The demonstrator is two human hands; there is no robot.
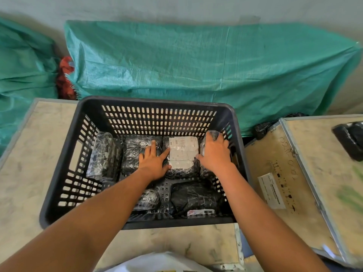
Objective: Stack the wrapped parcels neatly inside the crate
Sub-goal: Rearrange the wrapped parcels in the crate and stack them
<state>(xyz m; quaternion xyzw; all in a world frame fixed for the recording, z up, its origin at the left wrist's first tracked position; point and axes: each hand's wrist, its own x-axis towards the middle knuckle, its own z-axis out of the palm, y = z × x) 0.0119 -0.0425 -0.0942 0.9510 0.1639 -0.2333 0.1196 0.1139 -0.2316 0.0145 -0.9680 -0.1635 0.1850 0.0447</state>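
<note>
A dark slotted plastic crate [59,173] sits on a pale wooden box top. Several black parcels in clear wrap lie inside it. One leans at the far left [104,156]. Another [135,148] lies under my left hand [153,161], which rests flat with fingers spread. A parcel with a white label [182,152] lies between my hands. My right hand [216,152] grips an upright parcel [212,134] against the crate's right wall. Two more parcels lie near the front, a small one [147,199] and a dark one [194,195].
A second wooden box [284,173] with metal edging stands to the right, with another black parcel [351,140] on its top. Green woven sacks [196,65] lie behind the crate against the wall. A white bag [157,264] shows at the bottom edge.
</note>
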